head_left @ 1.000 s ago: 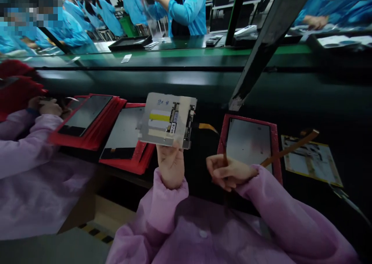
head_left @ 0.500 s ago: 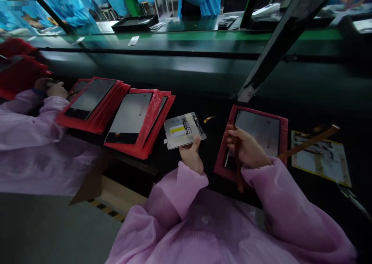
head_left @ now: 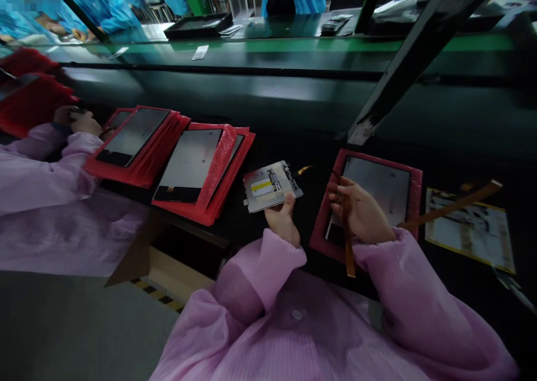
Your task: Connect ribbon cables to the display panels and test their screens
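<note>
My left hand (head_left: pixel 284 220) grips the near edge of a flat silvery display panel (head_left: pixel 265 189), thumb on top. The panel carries a circuit strip, pale tape and a yellow-and-white label, and a short orange flex tail (head_left: pixel 305 169) sticks out at its far right. My right hand (head_left: pixel 363 210) is closed around a brown flex ribbon cable (head_left: pixel 348 238), whose lower end hangs down. It hovers over a grey screen (head_left: pixel 381 182) lying on a red foam sleeve (head_left: pixel 415 193). A second brown flex cable (head_left: pixel 457 205) stretches to the right from near my right wrist.
Red sleeves with screens are stacked at left (head_left: pixel 188 165) and further left (head_left: pixel 134 137). A yellow-edged panel (head_left: pixel 472 233) lies at right. A slanted metal post (head_left: pixel 390 84) rises behind. A co-worker's pink sleeve (head_left: pixel 37 174) is at far left; an open cardboard box (head_left: pixel 176 269) sits below.
The whole view has shifted slightly. My left hand has tilted the panel a little, and my right hand still holds the cable over the screen.
</note>
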Demonstrator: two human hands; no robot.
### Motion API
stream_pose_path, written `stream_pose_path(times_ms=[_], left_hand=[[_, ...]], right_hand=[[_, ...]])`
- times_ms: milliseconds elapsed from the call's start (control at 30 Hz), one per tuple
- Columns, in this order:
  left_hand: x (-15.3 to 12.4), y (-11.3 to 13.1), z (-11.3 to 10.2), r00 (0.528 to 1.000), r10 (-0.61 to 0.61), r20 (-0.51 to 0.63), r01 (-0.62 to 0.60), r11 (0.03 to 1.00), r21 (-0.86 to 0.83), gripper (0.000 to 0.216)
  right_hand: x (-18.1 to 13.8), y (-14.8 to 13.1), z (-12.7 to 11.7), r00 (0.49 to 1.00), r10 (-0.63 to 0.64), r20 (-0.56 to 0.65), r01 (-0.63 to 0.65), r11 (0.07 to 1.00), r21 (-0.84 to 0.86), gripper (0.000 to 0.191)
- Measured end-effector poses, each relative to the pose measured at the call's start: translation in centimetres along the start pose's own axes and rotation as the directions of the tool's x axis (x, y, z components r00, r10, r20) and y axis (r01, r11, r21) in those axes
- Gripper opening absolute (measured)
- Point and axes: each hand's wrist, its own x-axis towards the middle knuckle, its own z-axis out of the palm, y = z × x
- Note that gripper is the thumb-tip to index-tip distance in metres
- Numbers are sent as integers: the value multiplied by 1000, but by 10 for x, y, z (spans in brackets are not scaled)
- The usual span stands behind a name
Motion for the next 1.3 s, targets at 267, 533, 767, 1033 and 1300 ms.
stream_pose_path(times_ms=[267,533,767,1033,1300], left_hand=[[-13,-1,-3,983,-167,81,176,978,-113,35],[-23,2,-9,796,-497,345,534,845,-15,31],[-24,-3,-14,790,-456,410,471,879,68,42],[-22,-4,-20,741,-490,459,525,849,59,39],[-33,3,-58,575,-608,547,513,789,338,50]], right_hand=[[1,1,-2,999,-38,-6,38,999,-6,29],[3,7,-3,991,-55,122,71,989,-130,39],[6,10,-2,977,-63,204,72,997,-38,37],[4,8,-1,966,-130,225,114,990,83,40],[6,9,-5,972,-159,176,137,982,128,42]])
